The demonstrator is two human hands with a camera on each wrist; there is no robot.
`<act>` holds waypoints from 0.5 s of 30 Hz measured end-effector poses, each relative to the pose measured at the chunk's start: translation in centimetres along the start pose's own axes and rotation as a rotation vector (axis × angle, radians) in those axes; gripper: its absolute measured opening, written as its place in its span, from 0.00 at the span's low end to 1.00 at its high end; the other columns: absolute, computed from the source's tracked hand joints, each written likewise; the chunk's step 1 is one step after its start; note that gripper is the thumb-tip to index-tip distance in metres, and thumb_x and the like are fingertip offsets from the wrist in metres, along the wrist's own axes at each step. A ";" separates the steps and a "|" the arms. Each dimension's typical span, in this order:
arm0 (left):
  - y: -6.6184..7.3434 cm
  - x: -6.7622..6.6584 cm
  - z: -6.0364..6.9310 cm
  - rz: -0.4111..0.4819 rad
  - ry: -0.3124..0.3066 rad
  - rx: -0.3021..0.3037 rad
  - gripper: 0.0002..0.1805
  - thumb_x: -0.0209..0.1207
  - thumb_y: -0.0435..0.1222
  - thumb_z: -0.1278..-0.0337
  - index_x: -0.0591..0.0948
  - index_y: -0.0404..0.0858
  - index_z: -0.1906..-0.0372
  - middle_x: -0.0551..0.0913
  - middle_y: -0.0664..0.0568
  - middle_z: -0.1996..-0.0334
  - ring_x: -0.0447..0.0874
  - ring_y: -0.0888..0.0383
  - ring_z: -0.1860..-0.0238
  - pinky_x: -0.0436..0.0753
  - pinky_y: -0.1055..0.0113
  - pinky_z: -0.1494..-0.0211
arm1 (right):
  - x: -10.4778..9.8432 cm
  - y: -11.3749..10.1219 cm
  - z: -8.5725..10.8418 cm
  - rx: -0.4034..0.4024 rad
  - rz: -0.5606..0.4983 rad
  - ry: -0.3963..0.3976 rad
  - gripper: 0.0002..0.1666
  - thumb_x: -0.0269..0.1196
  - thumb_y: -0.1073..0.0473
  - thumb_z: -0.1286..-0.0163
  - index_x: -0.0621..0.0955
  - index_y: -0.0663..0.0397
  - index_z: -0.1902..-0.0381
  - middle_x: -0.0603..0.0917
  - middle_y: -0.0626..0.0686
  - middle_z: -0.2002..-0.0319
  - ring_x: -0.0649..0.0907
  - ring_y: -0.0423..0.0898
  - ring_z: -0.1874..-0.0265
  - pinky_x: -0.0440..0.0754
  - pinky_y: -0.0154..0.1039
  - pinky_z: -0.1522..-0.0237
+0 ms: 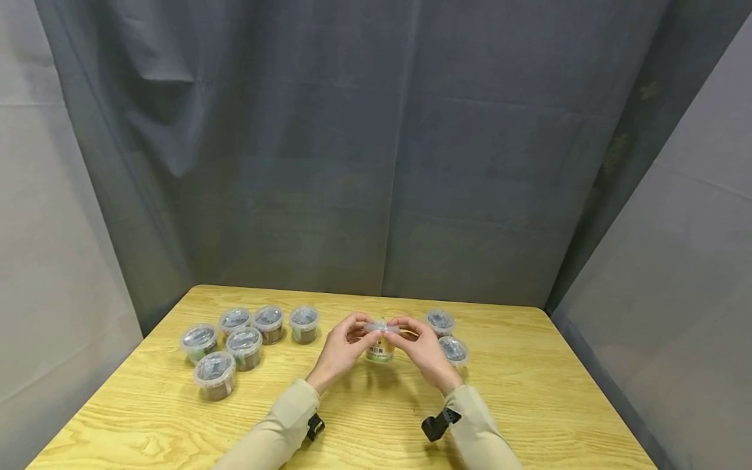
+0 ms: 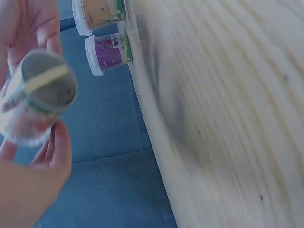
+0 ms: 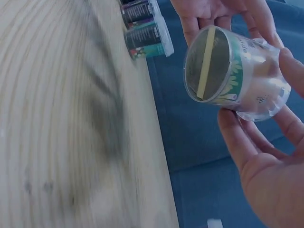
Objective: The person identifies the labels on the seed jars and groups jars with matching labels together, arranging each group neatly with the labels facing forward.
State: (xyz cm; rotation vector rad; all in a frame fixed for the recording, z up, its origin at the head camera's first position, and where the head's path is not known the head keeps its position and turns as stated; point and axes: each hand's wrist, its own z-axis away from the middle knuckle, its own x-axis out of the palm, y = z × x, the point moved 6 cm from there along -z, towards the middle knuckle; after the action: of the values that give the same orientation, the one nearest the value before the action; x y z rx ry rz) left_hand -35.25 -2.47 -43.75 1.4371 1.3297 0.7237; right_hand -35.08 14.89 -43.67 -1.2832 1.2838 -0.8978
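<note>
Both hands hold one clear plastic tub (image 1: 379, 353) between them, off the table at its middle. Fingers and thumb of the left hand (image 1: 343, 347) pinch its lid rim on the left. Opposite, the right hand (image 1: 427, 352) pinches the rim the same way. The tub has a printed label with green and yellow at its base. In the right wrist view a pale flat stick (image 3: 206, 64) shows across the bottom of the tub (image 3: 259, 78), over dark grey contents. The left wrist view shows the same tub (image 2: 35, 118) blurred, tilted in the fingers.
Several lidded tubs with dark contents, one a front tub (image 1: 215, 376), stand on the left of the wooden table (image 1: 376, 431). Two more, a rear tub (image 1: 440, 321) and a nearer tub (image 1: 454, 350), stand just beyond the right hand. A dark curtain (image 1: 329, 150) hangs behind.
</note>
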 end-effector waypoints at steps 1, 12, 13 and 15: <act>-0.1 0.2 0.0 0.006 -0.026 -0.007 0.18 0.61 0.48 0.36 0.78 0.45 0.47 0.83 0.47 0.47 0.82 0.49 0.45 0.82 0.55 0.43 | -0.3 0.1 0.1 -0.001 0.018 0.005 0.18 0.69 0.56 0.35 0.80 0.57 0.50 0.80 0.56 0.47 0.83 0.47 0.49 0.82 0.43 0.45; -1.1 1.9 -0.7 0.038 -0.193 -0.022 0.16 0.63 0.45 0.36 0.79 0.42 0.49 0.83 0.48 0.49 0.82 0.52 0.46 0.82 0.57 0.43 | -3.1 -0.3 1.1 -0.067 0.243 -0.097 0.17 0.68 0.54 0.35 0.81 0.56 0.51 0.82 0.58 0.45 0.83 0.52 0.45 0.83 0.44 0.44; -1.2 2.0 -0.8 0.036 -0.193 -0.019 0.15 0.64 0.44 0.38 0.79 0.42 0.50 0.83 0.48 0.49 0.82 0.52 0.46 0.83 0.58 0.44 | -3.4 -0.3 1.2 -0.070 0.275 -0.101 0.17 0.69 0.54 0.36 0.82 0.55 0.52 0.82 0.57 0.45 0.83 0.53 0.45 0.83 0.43 0.45; -1.2 2.4 -1.0 0.029 -0.191 -0.005 0.14 0.66 0.42 0.40 0.80 0.42 0.53 0.83 0.49 0.49 0.82 0.51 0.45 0.84 0.59 0.45 | -3.8 -0.6 1.4 -0.077 0.327 -0.099 0.16 0.70 0.54 0.38 0.84 0.54 0.53 0.83 0.57 0.45 0.83 0.54 0.46 0.84 0.44 0.45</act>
State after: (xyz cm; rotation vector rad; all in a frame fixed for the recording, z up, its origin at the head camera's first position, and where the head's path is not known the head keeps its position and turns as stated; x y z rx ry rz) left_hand -36.06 -0.05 -45.04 1.4851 1.1610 0.5916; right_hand -34.13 18.80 -42.69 -1.1191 1.4096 -0.5515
